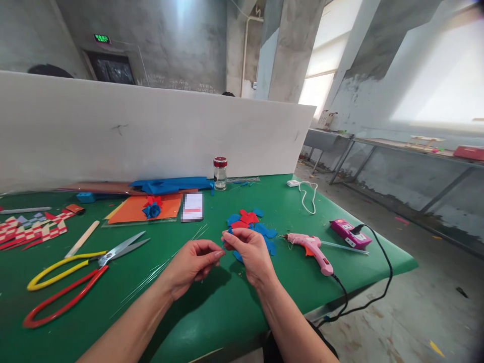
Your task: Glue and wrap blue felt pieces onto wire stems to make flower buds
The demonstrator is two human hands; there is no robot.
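Observation:
Over the green table, my left hand (194, 264) and my right hand (251, 254) meet almost fingertip to fingertip. Each is closed in a pinch of thumb and forefinger. Whatever they hold is too small and too covered to name; a speck of blue shows by the right fingertips. Just beyond and partly under my right hand lies a loose pile of cut pieces, blue pieces (264, 230) mixed with red pieces (247, 218). Several thin straight wires (145, 280) lie slantwise on the table, partly behind my left hand.
Large open scissors (108, 257) and a wooden stick (83, 238) lie at left. A red-and-blue paper flower (153, 207) rests on orange sheets (130, 210). A jar (220, 174) stands by the white partition (170, 131). At right are a pink glue gun (310, 247) and a corded power strip (348, 234).

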